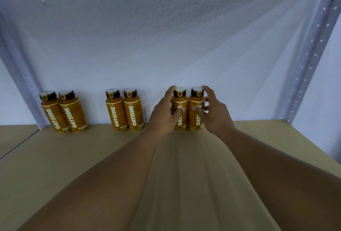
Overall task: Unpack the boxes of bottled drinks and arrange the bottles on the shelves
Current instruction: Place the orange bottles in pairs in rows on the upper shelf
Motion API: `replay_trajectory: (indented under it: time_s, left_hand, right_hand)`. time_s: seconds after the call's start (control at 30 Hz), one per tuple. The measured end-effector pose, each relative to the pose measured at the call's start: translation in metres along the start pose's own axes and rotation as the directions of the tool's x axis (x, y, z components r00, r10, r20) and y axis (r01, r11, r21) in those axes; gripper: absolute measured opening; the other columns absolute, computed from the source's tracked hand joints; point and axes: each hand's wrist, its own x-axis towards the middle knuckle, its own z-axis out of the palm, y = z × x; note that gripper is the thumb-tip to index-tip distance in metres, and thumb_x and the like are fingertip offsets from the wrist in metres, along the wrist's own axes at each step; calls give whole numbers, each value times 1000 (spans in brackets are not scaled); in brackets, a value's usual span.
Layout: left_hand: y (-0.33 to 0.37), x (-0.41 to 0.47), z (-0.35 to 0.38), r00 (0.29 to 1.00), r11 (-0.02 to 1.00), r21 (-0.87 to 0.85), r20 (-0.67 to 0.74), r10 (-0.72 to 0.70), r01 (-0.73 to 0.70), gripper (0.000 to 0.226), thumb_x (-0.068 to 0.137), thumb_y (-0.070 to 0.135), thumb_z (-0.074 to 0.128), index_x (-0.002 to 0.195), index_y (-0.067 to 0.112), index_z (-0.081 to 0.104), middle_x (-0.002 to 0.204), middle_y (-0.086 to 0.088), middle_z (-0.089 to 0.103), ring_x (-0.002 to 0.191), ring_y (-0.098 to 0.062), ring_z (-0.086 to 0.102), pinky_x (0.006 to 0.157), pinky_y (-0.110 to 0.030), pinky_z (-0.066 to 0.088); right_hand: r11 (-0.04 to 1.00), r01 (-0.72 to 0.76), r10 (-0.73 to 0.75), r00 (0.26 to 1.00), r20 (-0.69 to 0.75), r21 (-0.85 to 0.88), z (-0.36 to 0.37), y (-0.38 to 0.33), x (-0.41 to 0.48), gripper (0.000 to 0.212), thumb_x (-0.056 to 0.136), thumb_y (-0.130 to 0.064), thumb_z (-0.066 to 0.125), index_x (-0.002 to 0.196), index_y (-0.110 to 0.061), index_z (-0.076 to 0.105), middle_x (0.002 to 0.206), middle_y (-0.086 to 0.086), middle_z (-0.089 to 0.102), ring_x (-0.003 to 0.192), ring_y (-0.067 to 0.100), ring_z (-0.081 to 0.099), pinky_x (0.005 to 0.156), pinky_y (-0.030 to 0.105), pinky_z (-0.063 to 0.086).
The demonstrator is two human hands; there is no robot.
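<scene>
**Inspector:** Hands?
**Assistant:** Left hand (pixel 164 115) grips the fifth bottle (pixel 181 122); right hand (pixel 215 113) grips the sixth bottle (pixel 196 99), thumbs on the labels.
**Inspector:** Position?
**Assistant:** Both upright, touching, at the back of the shelf (pixel 92 157) by the wall (pixel 166 46). Four more bottles (pixel 133 114) stand to the left.

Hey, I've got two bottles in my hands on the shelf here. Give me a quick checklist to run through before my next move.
1. Held bottles upright: ok. The fifth bottle and sixth bottle from the left stand on the shelf board.
2. Labels facing front: ok, OATSIDE shows on both.
3. Pair set side by side like the middle pair: ok.
4. In line with the other bottles: ok.
5. Firm hold: cannot tell. The left hand and right hand curl round one bottle each.
6. Room to the right for more: ok, bare board up to the post.
</scene>
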Motion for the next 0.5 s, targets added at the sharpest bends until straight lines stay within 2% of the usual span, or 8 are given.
replay_trajectory:
  time_s: [0.13,0.5]
  left_hand:
    - [1,2,0,1000,1000,3,1,2,-2,78,99,35,65,159,40,16,160,1,42,134,-28,56,105,-47,53]
    - [1,2,0,1000,1000,19,-5,11,-11,77,99,36,65,159,39,16,160,1,42,133,-28,57,103,-44,53]
  right_hand:
    - [1000,-6,6,1000,8,3,0,0,2,70,100,-36,63,156,-38,21,150,0,54,124,26,62,99,44,52]
    - [1000,5,-5,1000,16,4,-1,2,3,71,100,-36,63,156,-37,21,150,1,54,123,27,62,97,42,51]
